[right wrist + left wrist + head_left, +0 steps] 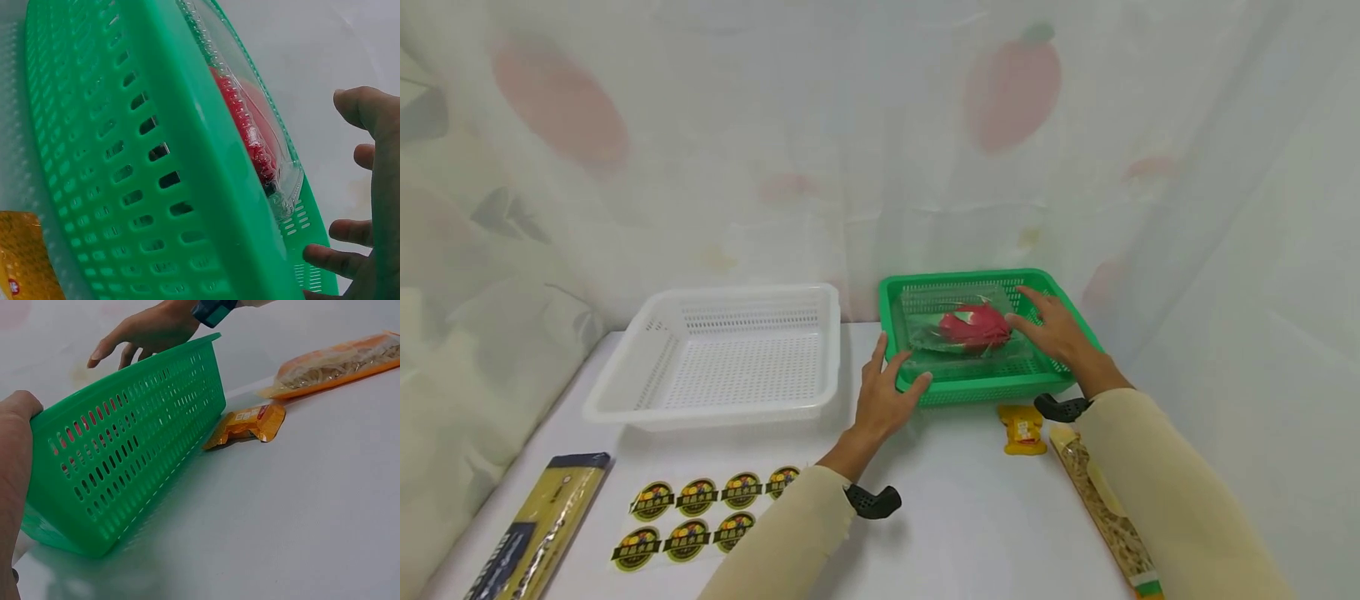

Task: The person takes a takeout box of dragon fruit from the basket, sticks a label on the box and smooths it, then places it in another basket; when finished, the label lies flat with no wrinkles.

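A green plastic basket (992, 390) holds a clear plastic clamshell box (923, 302) with a pink-red dragon fruit (976, 327) inside it. At the basket's front left corner is my left hand (882, 402), its fingers extended and spread along the rim; whether they touch it is hard to tell. Over the basket's right side hovers my right hand (1060, 335), thumb and fingers apart, with nothing in its grasp. The right wrist view shows this hand (381, 187) beside the box, a gap between them.
To the left stands a white plastic basket (745, 367). In front of the green one lie a small yellow packet (1022, 430) and a long bag of dried noodle-like strands (1108, 508). Round fruit stickers (687, 540) and a long yellow package (546, 525) lie nearer the front left.
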Tool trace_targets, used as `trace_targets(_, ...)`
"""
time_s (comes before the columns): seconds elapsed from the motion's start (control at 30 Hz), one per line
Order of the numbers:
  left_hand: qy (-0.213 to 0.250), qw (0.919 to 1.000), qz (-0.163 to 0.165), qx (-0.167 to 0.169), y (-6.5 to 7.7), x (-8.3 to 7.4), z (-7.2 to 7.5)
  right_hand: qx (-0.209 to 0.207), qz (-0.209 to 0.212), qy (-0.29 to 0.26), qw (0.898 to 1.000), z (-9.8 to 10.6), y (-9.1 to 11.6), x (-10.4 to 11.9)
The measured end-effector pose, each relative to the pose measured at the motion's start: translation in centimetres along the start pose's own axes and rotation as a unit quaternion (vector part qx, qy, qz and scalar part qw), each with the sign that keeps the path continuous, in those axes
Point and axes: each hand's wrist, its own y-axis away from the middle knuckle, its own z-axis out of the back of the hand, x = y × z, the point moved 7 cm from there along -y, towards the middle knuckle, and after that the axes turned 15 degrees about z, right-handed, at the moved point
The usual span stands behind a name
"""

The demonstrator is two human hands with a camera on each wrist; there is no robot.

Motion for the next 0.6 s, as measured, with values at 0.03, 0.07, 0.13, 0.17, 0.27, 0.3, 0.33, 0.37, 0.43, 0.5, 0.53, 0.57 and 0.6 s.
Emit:
trace_targets(0.03,0.002,1.0000,0.001,-0.001,0.0,0.1,0.0,0.004,-0.002,-0.003,1.000,-0.1,-0.1,-0.1)
trace_targets(0.07,0.004,1.0000,0.002,-0.001,0.0,0.1,0.0,0.008,-0.003,-0.007,1.000,-0.2,-0.3,-0.2)
trace_targets(0.13,0.005,1.0000,0.003,-0.002,-0.1,0.2,-0.1,0.015,-0.005,-0.015,1.000,-0.4,-0.4,-0.3)
trace_targets(0.17,0.005,1.0000,0.005,-0.001,-0.1,0.2,-0.1,0.020,-0.005,-0.019,1.000,-0.5,-0.5,-0.3)
trace_targets(0.27,0.004,1.0000,0.008,0.000,-0.1,0.3,-0.2,0.031,-0.002,-0.030,0.999,-0.9,-0.7,-0.6)
trace_targets(0.3,0.004,0.9999,0.010,0.001,-0.1,0.4,-0.2,0.035,-0.002,-0.033,0.999,-1.1,-0.7,-0.7)
trace_targets(0.33,0.003,0.9999,0.013,0.003,0.0,0.4,-0.3,0.038,-0.001,-0.035,0.999,-1.2,-0.8,-0.8)
trace_targets(0.37,0.002,0.9999,0.015,0.005,0.0,0.4,-0.3,0.043,-0.002,-0.040,0.998,-1.4,-0.9,-1.0)
trace_targets(0.43,0.004,0.9998,0.018,0.008,0.1,0.5,-0.3,0.050,-0.008,-0.051,0.997,-1.7,-1.0,-1.1)
trace_targets(0.5,0.006,0.9998,0.018,0.010,0.1,0.4,-0.3,0.062,-0.021,-0.066,0.996,-2.1,-1.0,-1.4)
trace_targets(0.53,0.007,0.9997,0.019,0.011,0.1,0.4,-0.3,0.069,-0.026,-0.071,0.995,-2.4,-1.0,-1.5)
trace_targets(0.57,0.008,0.9997,0.020,0.012,0.1,0.4,-0.3,0.077,-0.031,-0.077,0.994,-2.6,-1.0,-1.7)
trace_targets(0.6,0.009,0.9997,0.019,0.012,0.1,0.4,-0.3,0.085,-0.034,-0.082,0.992,-2.8,-1.0,-1.7)
